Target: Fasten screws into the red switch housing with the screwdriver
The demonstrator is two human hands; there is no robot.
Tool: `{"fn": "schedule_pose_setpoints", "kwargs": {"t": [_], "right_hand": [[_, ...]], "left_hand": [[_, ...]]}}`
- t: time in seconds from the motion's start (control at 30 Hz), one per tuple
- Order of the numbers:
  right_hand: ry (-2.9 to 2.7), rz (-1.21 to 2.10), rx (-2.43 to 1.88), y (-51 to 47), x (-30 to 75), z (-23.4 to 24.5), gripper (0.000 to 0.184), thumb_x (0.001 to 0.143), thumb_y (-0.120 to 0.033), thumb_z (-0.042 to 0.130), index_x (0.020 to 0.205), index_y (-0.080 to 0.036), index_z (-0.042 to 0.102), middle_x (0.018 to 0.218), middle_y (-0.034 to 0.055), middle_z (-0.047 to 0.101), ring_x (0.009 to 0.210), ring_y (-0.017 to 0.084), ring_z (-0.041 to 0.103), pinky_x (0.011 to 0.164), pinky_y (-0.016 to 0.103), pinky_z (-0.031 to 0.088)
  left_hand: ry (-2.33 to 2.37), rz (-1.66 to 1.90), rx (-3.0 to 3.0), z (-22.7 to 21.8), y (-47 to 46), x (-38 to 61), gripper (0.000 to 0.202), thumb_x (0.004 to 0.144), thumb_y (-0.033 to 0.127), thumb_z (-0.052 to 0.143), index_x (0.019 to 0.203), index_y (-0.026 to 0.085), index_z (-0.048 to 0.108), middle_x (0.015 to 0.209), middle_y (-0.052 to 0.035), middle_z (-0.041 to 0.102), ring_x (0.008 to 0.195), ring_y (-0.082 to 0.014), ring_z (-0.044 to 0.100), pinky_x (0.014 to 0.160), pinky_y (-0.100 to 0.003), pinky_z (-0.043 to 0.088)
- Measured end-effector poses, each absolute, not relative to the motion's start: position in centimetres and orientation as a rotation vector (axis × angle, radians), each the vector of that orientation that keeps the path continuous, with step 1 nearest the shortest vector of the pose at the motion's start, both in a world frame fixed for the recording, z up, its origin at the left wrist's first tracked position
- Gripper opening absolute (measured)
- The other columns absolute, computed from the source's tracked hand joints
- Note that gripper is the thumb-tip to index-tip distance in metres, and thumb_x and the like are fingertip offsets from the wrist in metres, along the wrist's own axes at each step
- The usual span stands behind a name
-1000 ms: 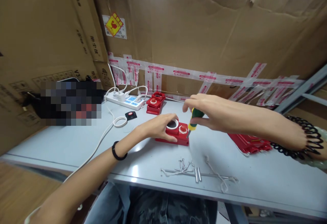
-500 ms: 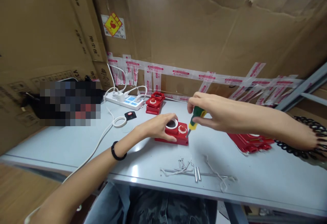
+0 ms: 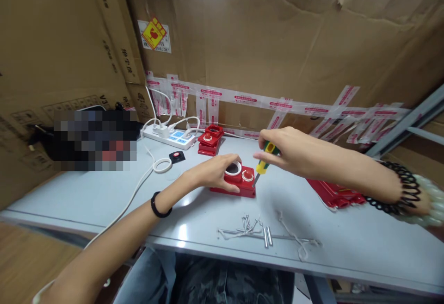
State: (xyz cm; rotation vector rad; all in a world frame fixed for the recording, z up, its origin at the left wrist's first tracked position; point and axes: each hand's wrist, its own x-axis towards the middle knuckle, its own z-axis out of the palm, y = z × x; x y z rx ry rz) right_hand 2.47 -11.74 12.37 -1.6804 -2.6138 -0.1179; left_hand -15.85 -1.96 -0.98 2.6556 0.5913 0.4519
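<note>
Your left hand [image 3: 215, 172] steadies the red box [image 3: 239, 181] at counter [image 3: 104, 193] centre, fingers clasped on it. Your right hand [image 3: 284, 149] grips the screwdriver [image 3: 262, 164] — tip at the box's 3 o'clock corner. Loose screws [image 3: 256, 230] lie at 6 o'clock — fastening appears unfinished.

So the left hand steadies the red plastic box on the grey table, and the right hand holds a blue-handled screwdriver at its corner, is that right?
Not quite: in the head view the screwdriver has a green and yellow handle, not blue. The rest holds: the left hand steadies the red plastic box on the grey table, and the right hand holds the tool at its corner.
</note>
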Motion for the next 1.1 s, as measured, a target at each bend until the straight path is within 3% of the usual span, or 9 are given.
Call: {"fn": "schedule_pose_setpoints", "kwargs": {"t": [0.1, 0.2, 0.33, 0.4, 0.57, 0.73, 0.93, 1.1], "right_hand": [[-2.637, -0.017, -1.577, -11.64, 2.51, 12.2, 0.013, 0.082, -0.026, 0.045, 0.089, -0.02, 0.052, 0.085, 0.0042, 0.062, 0.077, 0.017, 0.055, 0.063, 0.028, 0.038], [-2.681, 0.033, -1.574, -11.65, 2.65, 12.35, 0.022, 0.077, -0.028, 0.05, 0.099, -0.021, 0.052, 0.096, 0.0048, 0.062, 0.082, 0.019, 0.056, 0.063, 0.028, 0.039], [-2.56, -0.173, -1.878, -11.34, 2.95, 12.31, 0.03, 0.084, -0.043, 0.04, 0.094, -0.018, 0.054, 0.077, 0.0079, 0.062, 0.066, 0.021, 0.056, 0.055, 0.031, 0.037], [-2.532, -0.127, -1.878, -11.29, 3.07, 12.36, 0.029, 0.086, -0.041, 0.037, 0.095, -0.019, 0.053, 0.076, 0.0072, 0.062, 0.066, 0.02, 0.057, 0.055, 0.03, 0.037], [-2.686, 0.106, -1.557, -11.73, 3.05, 12.67, 0.029, 0.078, -0.031, 0.05, 0.105, -0.022, 0.048, 0.104, 0.006, 0.06, 0.088, 0.019, 0.056, 0.068, 0.029, 0.041], [-2.539, -0.151, -1.856, -11.25, 3.16, 12.05, 0.037, 0.084, -0.048, 0.04, 0.104, -0.018, 0.049, 0.084, 0.0091, 0.062, 0.071, 0.022, 0.056, 0.058, 0.032, 0.038], [-2.699, 0.083, -1.56, -11.49, 3.15, 12.77, 0.028, 0.074, -0.029, 0.055, 0.101, -0.023, 0.05, 0.1, 0.0053, 0.06, 0.086, 0.019, 0.055, 0.066, 0.028, 0.041], [-2.579, -0.036, -1.767, -11.53, 3.08, 12.65, 0.028, 0.079, -0.042, 0.05, 0.097, -0.02, 0.051, 0.085, 0.0067, 0.061, 0.079, 0.022, 0.056, 0.06, 0.03, 0.039]], "left_hand": [[0.591, 0.448, 2.666, -0.92, -2.03, -15.85, 0.059, 0.065, 0.052, 0.069, 0.109, 0.02, 0.045, 0.099, -0.0058, 0.058, 0.085, -0.022, 0.057, 0.071, -0.029, 0.044], [0.582, 0.443, 2.67, -0.98, -1.97, -15.82, 0.06, 0.065, 0.052, 0.069, 0.109, 0.02, 0.045, 0.099, -0.0061, 0.058, 0.086, -0.022, 0.058, 0.072, -0.029, 0.044], [0.611, 0.447, 2.661, -1.05, -1.9, -15.79, 0.061, 0.064, 0.052, 0.07, 0.11, 0.021, 0.045, 0.102, -0.0068, 0.058, 0.088, -0.0226, 0.058, 0.072, -0.029, 0.044], [0.614, 0.442, 2.655, -1.04, -1.91, -15.81, 0.061, 0.064, 0.052, 0.07, 0.111, 0.021, 0.044, 0.102, -0.0068, 0.058, 0.087, -0.0225, 0.058, 0.072, -0.029, 0.044], [0.595, 0.439, 2.666, -1.08, -1.86, -15.84, 0.061, 0.065, 0.053, 0.069, 0.11, 0.021, 0.044, 0.101, -0.0068, 0.058, 0.086, -0.0221, 0.057, 0.073, -0.03, 0.044], [0.61, 0.438, 2.66, -1.01, -1.94, -15.75, 0.061, 0.064, 0.053, 0.069, 0.11, 0.02, 0.044, 0.102, -0.0069, 0.058, 0.087, -0.0224, 0.057, 0.073, -0.03, 0.044], [0.597, 0.438, 2.647, -0.92, -1.98, -15.75, 0.061, 0.064, 0.052, 0.069, 0.11, 0.021, 0.045, 0.102, -0.0066, 0.058, 0.087, -0.0223, 0.057, 0.071, -0.029, 0.043], [0.609, 0.445, 2.65, -0.93, -1.97, -15.73, 0.06, 0.064, 0.052, 0.07, 0.109, 0.02, 0.045, 0.1, -0.0063, 0.058, 0.085, -0.0221, 0.057, 0.071, -0.029, 0.043]]}}
